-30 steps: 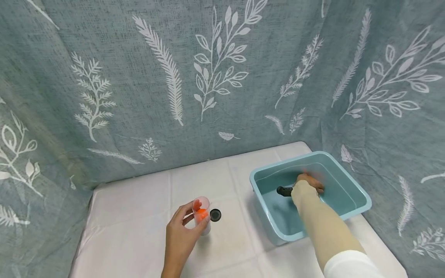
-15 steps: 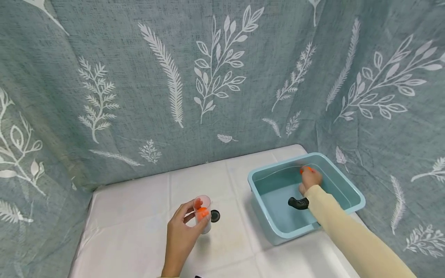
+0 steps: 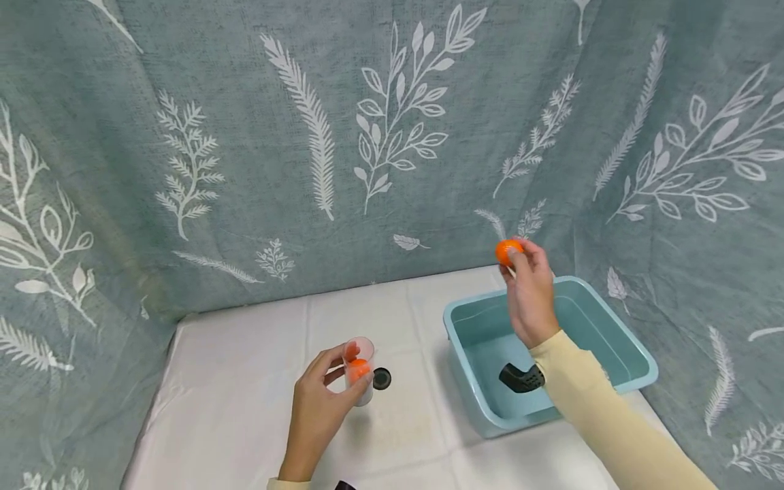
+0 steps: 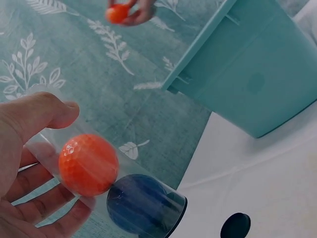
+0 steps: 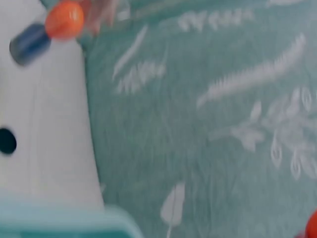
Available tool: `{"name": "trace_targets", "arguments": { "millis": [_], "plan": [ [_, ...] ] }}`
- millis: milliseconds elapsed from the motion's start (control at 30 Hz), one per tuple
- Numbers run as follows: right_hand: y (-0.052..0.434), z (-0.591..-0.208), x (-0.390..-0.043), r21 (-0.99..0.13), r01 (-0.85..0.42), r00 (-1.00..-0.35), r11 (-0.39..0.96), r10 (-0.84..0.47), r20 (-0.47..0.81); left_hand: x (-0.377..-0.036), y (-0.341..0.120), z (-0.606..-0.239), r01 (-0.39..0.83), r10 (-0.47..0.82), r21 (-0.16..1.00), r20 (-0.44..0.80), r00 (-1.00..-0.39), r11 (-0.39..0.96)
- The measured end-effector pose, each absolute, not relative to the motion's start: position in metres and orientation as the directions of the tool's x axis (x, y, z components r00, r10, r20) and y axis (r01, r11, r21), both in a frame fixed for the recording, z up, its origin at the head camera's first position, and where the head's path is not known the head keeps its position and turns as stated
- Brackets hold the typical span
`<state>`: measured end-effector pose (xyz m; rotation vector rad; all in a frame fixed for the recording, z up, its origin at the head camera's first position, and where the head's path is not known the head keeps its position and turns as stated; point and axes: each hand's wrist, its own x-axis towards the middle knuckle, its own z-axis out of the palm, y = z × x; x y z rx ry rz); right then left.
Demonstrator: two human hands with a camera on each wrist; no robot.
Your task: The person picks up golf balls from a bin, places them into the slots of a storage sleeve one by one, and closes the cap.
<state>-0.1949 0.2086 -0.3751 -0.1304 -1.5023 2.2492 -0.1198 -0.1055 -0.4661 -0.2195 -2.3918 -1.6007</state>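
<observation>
My left hand (image 3: 323, 395) holds a clear plastic tube (image 3: 366, 393) above the table, its thumb and fingers around the wall. Inside it are an orange golf ball (image 4: 89, 164) and, nearer the dark-rimmed far end, a dark blue ball (image 4: 136, 203). With thumb and fingertips, my right hand (image 3: 533, 296) pinches another orange ball (image 3: 508, 252), raised above the far rim of the light blue tub (image 3: 479, 381). That ball shows at the top of the left wrist view and only partly at the right wrist view's lower right corner.
A round black cap (image 3: 382, 378) lies on the white-covered table (image 3: 239, 395), just right of the tube. The tub stands at the table's right side. Grey-green leaf-patterned cloth (image 3: 245, 136) hangs behind and at both sides. A black device (image 3: 520, 378) sits at my right wrist.
My right hand has come up out of the tub with an orange ball, rising above its far side. The left hand keeps its hold on the tube, nearly still.
</observation>
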Motion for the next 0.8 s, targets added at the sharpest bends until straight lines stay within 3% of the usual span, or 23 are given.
{"name": "trace_targets", "arguments": {
  "millis": [133,333,500,667,800],
  "plan": [
    [0.174,-0.37,-0.194,-0.891,-0.279,-0.957,-0.358,0.187,0.224,-0.117,-0.111,-0.458,0.247,-0.013,0.892,0.272,-0.962,0.377],
    [0.139,-0.374,-0.193,-0.9,-0.228,-0.963,-0.371,-0.053,0.266,-0.114,-0.112,-0.451,0.263,0.011,0.904,0.275,-0.961,0.337],
    [0.12,-0.381,-0.189,-0.93,-0.198,-0.946,-0.31,-0.188,0.264,-0.114,-0.111,-0.447,0.291,0.023,0.9,0.3,-0.954,0.325],
    [0.103,-0.39,-0.18,-0.953,-0.26,-0.902,-0.158,-0.313,0.298,-0.113,-0.111,-0.442,0.296,0.027,0.892,0.306,-0.952,0.341],
    [0.088,-0.398,-0.171,-0.943,-0.305,-0.854,-0.133,-0.4,0.333,-0.113,-0.112,-0.441,0.317,0.028,0.881,0.328,-0.944,0.351]
  ]
}}
